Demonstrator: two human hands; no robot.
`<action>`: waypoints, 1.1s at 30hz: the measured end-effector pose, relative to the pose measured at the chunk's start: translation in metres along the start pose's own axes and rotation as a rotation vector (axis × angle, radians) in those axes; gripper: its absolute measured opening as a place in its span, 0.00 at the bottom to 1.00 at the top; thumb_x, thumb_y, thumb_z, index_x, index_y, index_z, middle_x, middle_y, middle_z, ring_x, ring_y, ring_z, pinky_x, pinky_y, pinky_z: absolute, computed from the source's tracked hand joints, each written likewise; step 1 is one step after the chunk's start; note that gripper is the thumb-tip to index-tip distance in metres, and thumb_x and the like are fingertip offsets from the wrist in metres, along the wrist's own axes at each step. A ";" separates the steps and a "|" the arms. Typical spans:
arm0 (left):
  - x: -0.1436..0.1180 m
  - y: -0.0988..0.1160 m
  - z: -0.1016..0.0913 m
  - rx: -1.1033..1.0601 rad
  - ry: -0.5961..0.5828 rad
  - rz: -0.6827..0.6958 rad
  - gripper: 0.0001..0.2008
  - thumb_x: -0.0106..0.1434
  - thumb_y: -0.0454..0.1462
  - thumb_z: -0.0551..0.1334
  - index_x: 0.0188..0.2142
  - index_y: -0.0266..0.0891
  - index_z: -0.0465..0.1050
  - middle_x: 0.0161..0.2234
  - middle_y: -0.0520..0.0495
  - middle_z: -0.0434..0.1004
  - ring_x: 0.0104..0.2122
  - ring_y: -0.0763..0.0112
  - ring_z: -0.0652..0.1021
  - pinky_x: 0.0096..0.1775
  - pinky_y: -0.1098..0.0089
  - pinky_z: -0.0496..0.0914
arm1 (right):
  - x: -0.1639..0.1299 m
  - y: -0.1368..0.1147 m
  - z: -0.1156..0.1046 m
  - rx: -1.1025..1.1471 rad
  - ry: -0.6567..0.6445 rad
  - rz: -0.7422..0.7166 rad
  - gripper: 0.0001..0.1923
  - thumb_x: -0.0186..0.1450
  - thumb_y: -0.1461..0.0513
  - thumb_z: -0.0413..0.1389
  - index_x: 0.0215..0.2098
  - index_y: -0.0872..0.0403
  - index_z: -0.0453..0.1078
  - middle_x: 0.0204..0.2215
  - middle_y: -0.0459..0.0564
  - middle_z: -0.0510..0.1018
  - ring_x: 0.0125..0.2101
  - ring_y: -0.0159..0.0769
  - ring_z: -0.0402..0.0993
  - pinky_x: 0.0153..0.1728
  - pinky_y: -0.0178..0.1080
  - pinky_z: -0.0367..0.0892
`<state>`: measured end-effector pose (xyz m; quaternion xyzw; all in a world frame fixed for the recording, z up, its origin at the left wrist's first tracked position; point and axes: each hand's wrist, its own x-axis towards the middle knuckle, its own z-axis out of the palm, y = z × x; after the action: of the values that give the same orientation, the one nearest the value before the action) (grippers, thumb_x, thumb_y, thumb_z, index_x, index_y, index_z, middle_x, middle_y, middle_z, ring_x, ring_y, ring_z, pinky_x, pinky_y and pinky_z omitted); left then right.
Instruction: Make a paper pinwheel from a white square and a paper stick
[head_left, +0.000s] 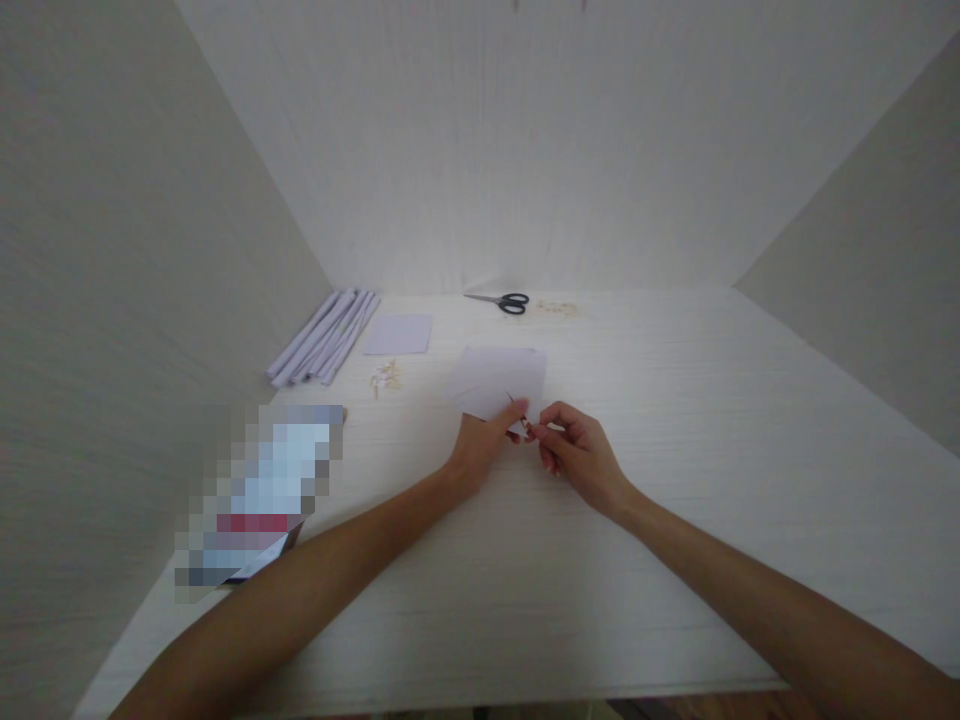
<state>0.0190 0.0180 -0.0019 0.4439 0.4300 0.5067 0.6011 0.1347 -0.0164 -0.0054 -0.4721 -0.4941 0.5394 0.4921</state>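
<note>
Over the counter (712, 400), my left hand (484, 440) grips one paper sheet (499, 375); my right hand (581, 450) pinches one thin object (527, 427), too small to identify. Beyond lie a second sheet (398, 335), one pair of scissors (514, 302) and overlapping paper rolls (326, 335), hard to count.

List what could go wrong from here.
The thin dark item over the paper sheet might prick the left hand, whose thumb lies beside it, if its tip is sharp. The sheet, gripped near its closest edge, might crease or tear. The small loose bits farther left could scatter if brushed.
</note>
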 end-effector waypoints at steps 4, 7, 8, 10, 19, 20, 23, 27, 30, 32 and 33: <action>0.002 -0.001 -0.001 -0.023 0.006 -0.008 0.09 0.47 0.38 0.62 0.18 0.35 0.65 0.15 0.55 0.67 0.15 0.78 0.68 0.18 0.75 0.62 | -0.002 -0.002 -0.001 0.013 0.002 0.021 0.10 0.53 0.57 0.56 0.25 0.54 0.60 0.11 0.38 0.65 0.11 0.23 0.57 0.13 0.29 0.52; 0.002 0.001 -0.001 -0.023 0.037 -0.016 0.08 0.47 0.38 0.62 0.19 0.36 0.65 0.16 0.55 0.67 0.15 0.78 0.67 0.18 0.75 0.61 | -0.003 -0.003 -0.002 0.063 -0.005 0.033 0.11 0.50 0.58 0.59 0.26 0.54 0.62 0.15 0.40 0.68 0.13 0.23 0.60 0.14 0.29 0.55; 0.002 0.002 0.000 -0.017 0.036 -0.017 0.08 0.47 0.38 0.62 0.19 0.36 0.65 0.16 0.55 0.67 0.16 0.78 0.67 0.18 0.75 0.61 | -0.003 -0.003 -0.002 0.084 -0.007 0.028 0.11 0.50 0.58 0.59 0.27 0.54 0.62 0.15 0.40 0.68 0.13 0.23 0.60 0.14 0.29 0.55; 0.001 0.004 0.000 0.018 0.003 -0.014 0.08 0.47 0.38 0.61 0.18 0.36 0.66 0.16 0.54 0.67 0.16 0.77 0.68 0.18 0.75 0.61 | -0.003 -0.003 -0.002 0.106 -0.005 0.021 0.11 0.53 0.57 0.57 0.26 0.54 0.61 0.14 0.39 0.67 0.13 0.23 0.60 0.13 0.29 0.55; -0.002 0.005 0.001 0.118 -0.070 -0.003 0.09 0.47 0.38 0.61 0.16 0.36 0.64 0.15 0.55 0.66 0.16 0.78 0.66 0.19 0.76 0.62 | -0.002 -0.002 0.001 -0.008 0.031 0.028 0.15 0.54 0.55 0.55 0.20 0.54 0.57 0.12 0.38 0.65 0.11 0.21 0.56 0.10 0.27 0.51; -0.002 0.004 0.001 0.118 -0.077 -0.001 0.09 0.47 0.38 0.61 0.16 0.36 0.64 0.14 0.55 0.65 0.16 0.79 0.66 0.19 0.76 0.62 | -0.002 -0.002 0.001 -0.010 0.026 0.022 0.15 0.54 0.55 0.55 0.20 0.54 0.56 0.13 0.38 0.65 0.11 0.21 0.56 0.10 0.27 0.50; -0.002 0.004 0.001 0.104 -0.089 -0.005 0.08 0.46 0.37 0.62 0.17 0.36 0.65 0.15 0.55 0.65 0.16 0.79 0.66 0.19 0.76 0.62 | -0.003 0.000 0.000 -0.026 0.006 0.000 0.14 0.55 0.55 0.54 0.21 0.54 0.57 0.13 0.38 0.64 0.11 0.21 0.55 0.10 0.27 0.50; -0.002 0.004 0.001 0.082 -0.091 -0.028 0.08 0.45 0.38 0.62 0.18 0.36 0.65 0.16 0.54 0.66 0.16 0.78 0.66 0.19 0.76 0.62 | -0.003 0.001 -0.001 -0.022 -0.005 -0.006 0.14 0.56 0.55 0.54 0.21 0.54 0.57 0.14 0.38 0.64 0.11 0.21 0.56 0.10 0.26 0.51; -0.001 0.004 0.000 0.061 -0.081 -0.039 0.09 0.45 0.39 0.62 0.18 0.36 0.65 0.16 0.54 0.67 0.17 0.78 0.67 0.19 0.75 0.62 | -0.002 0.000 0.000 0.004 0.015 0.008 0.14 0.56 0.54 0.54 0.21 0.54 0.56 0.14 0.39 0.65 0.11 0.21 0.57 0.10 0.26 0.51; -0.001 0.004 0.000 0.043 -0.067 -0.033 0.10 0.45 0.40 0.62 0.17 0.36 0.66 0.16 0.54 0.67 0.16 0.77 0.67 0.20 0.75 0.63 | -0.001 0.000 0.001 0.001 0.025 0.008 0.15 0.55 0.54 0.54 0.20 0.54 0.57 0.13 0.39 0.65 0.11 0.21 0.57 0.10 0.27 0.52; -0.001 0.004 0.000 0.039 -0.059 -0.027 0.10 0.45 0.40 0.62 0.17 0.36 0.66 0.16 0.54 0.67 0.16 0.77 0.67 0.20 0.75 0.63 | -0.001 -0.001 0.001 -0.009 0.029 0.004 0.15 0.55 0.54 0.54 0.21 0.54 0.58 0.12 0.39 0.64 0.11 0.22 0.56 0.10 0.27 0.52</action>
<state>0.0176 0.0179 0.0022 0.4642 0.4278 0.4770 0.6115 0.1339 -0.0175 -0.0048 -0.4828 -0.4883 0.5314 0.4961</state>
